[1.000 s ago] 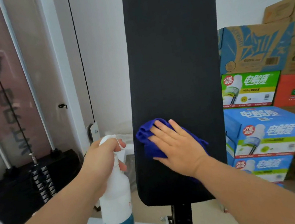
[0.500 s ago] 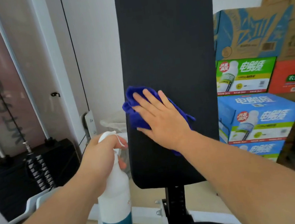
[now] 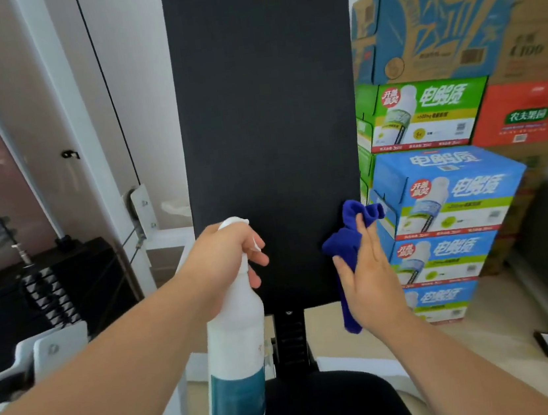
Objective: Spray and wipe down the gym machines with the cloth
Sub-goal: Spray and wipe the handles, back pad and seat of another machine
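Observation:
A tall black back pad [image 3: 269,121] of a gym machine stands upright in front of me, with its black seat [image 3: 308,410] below. My left hand [image 3: 227,258] grips the neck of a white spray bottle [image 3: 237,356] with a teal band, held in front of the pad's lower left, a finger at the trigger. My right hand [image 3: 368,285] holds a bunched blue cloth [image 3: 349,243] at the pad's lower right edge, palm turned toward the pad. Part of the cloth hangs down behind my palm.
Stacked drink cartons [image 3: 442,186] in blue, green and orange stand close on the right. A black weight stack [image 3: 41,291] with a cable and white frame posts [image 3: 59,130] fill the left. A black support post [image 3: 290,339] joins pad and seat.
My right hand slid the cloth from the pad's left middle down to its lower right edge. My left hand brought the bottle rightward in front of the pad. The view tilted down, showing the seat.

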